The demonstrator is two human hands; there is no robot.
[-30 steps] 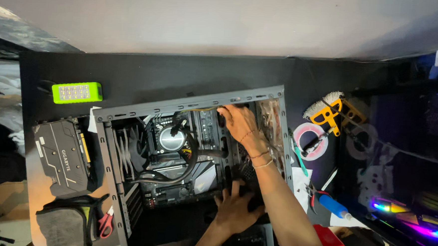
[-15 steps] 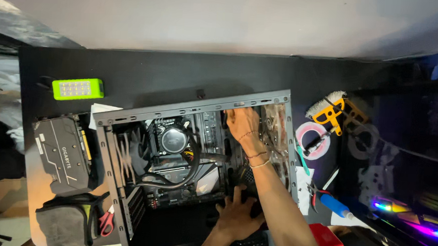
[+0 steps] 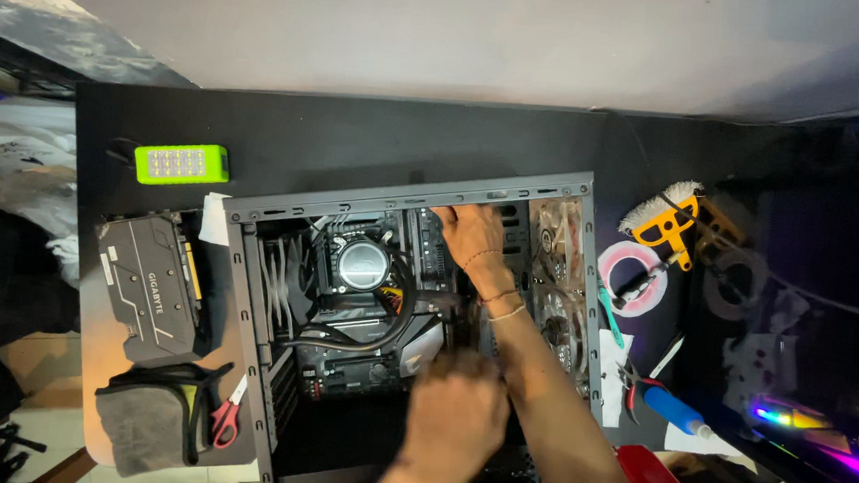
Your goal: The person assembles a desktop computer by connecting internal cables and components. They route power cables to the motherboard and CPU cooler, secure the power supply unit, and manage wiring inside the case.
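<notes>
Red box (image 3: 654, 482): rectangular, at the lower right, beside the open computer case (image 3: 412, 199). Graphics card (image 3: 146, 288): left of the case, dark grey with white lettering on its shroud. Screens: none visible

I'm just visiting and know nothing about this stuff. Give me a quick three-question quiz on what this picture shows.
1. True or false: both hands are inside the open computer case.
2. Which thing lies on the desk left of the case? A) graphics card B) keyboard C) mug
3. Fill in: the red-handled scissors lie against a grey ____.

Key:
1. True. The right hand reaches to the far edge of the case; the left hand is blurred, low in it.
2. A
3. pouch
</notes>
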